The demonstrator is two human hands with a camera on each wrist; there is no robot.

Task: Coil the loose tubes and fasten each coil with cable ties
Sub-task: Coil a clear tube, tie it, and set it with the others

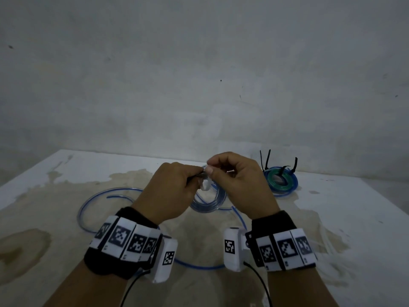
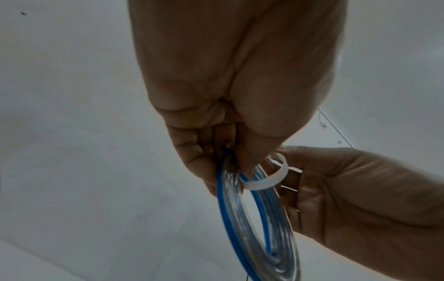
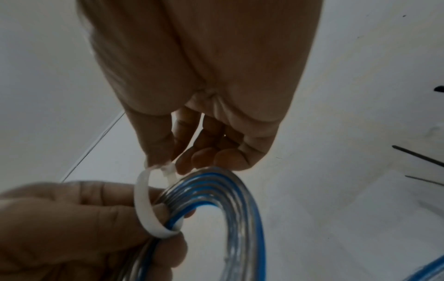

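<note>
Both hands' grips clamp: left [image 1: 170, 187] on glossy clear-blue coil [image 2: 259, 224], right [image 1: 241, 180] pinching flat white tie loop [image 3: 144, 207]

A glossy clear plastic tube coil [image 3: 216, 192] with blue stripes is seen; the white cable tie [image 3: 144, 205] looks matt plastic; the table [image 1: 66, 196] appears matt and stained.

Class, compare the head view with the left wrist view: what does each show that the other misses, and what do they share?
Only the head view shows the finished coil with black cable ties, and loose tube on the table. Only the left wrist view shows the white cable tie looped loosely round the held coil. Both show the left hand gripping that coil and the right hand pinching the tie.
</note>
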